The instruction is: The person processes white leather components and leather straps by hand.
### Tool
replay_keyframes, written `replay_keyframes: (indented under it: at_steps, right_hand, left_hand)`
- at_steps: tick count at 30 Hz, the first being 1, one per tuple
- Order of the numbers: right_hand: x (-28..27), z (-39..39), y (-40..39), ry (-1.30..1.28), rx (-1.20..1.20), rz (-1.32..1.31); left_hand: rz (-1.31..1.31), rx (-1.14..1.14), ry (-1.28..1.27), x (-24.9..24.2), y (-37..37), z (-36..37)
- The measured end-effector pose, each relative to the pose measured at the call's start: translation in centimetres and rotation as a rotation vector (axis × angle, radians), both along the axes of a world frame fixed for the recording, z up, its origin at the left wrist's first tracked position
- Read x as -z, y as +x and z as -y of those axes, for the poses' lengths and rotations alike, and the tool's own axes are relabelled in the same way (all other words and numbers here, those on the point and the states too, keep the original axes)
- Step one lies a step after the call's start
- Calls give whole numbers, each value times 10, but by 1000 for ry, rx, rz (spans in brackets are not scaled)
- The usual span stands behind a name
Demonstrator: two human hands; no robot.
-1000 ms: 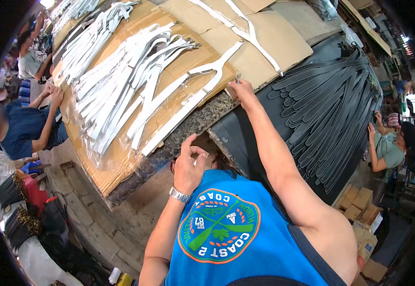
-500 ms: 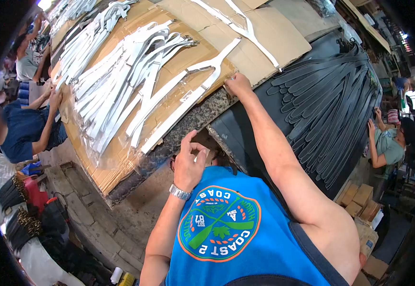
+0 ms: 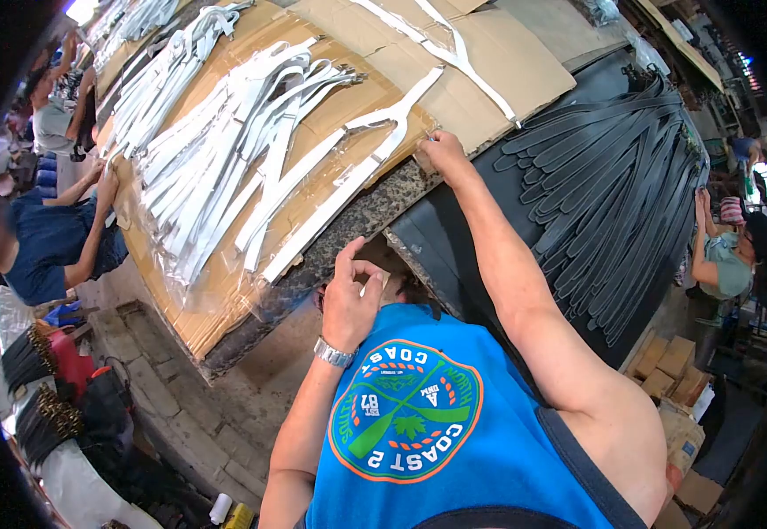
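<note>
My right hand [image 3: 446, 157] is at the near edge of the brown cardboard [image 3: 198, 331] on the bench, its fingers pinched together. Whether they hold the cardboard edge or something small cannot be seen. Close by lies a white Y-shaped pair of suspenders [image 3: 375, 117] on clear plastic, beside a heap of white suspenders [image 3: 216, 163] with metal clips. Low in front of my body, my left hand [image 3: 348, 304], with a watch on the wrist, has loosely bent fingers with gaps between them. No object shows in it.
Black straps [image 3: 613, 194] fan out over a dark surface at right. Another white suspender [image 3: 463, 57] lies on cardboard beyond. A person in dark blue [image 3: 48, 234] handles the bench's left end; another person [image 3: 727, 260] stands at right. Boxes [image 3: 666, 361] are stacked below.
My hands stay in nearly the same places. The person at the right has moved their hands up along the edge of the black straps.
</note>
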State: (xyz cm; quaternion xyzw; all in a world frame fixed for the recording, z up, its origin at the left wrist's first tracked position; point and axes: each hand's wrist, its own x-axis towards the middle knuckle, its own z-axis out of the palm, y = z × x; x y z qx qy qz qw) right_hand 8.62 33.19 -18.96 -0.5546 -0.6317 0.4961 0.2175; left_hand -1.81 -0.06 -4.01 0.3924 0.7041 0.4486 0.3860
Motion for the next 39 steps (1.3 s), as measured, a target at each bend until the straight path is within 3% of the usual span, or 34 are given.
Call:
replay_keyframes:
  at_steps: [5,14,20,29,32,39]
  right_hand:
    - [-10,3,-7,-78,-42,47]
    - [-8,7,-9,200,-68,319]
    - [-44,16,-9,115,-180,490]
    - [-54,29,29,130,-102,386]
    - [-50,45,52,135,-99,195]
    - [-75,64,61,-220,-29,-168]
  left_hand:
    - [-11,-3,-21,-2,-1,2]
    - [-57,-33,5,-6,-1,1]
    - [0,-9,-55,-10,-1,-1]
    - [180,-26,21,-5,-2,-2]
    - [258,-39,45,0,-3,-1]
    - [296,0,23,-3,3,-9]
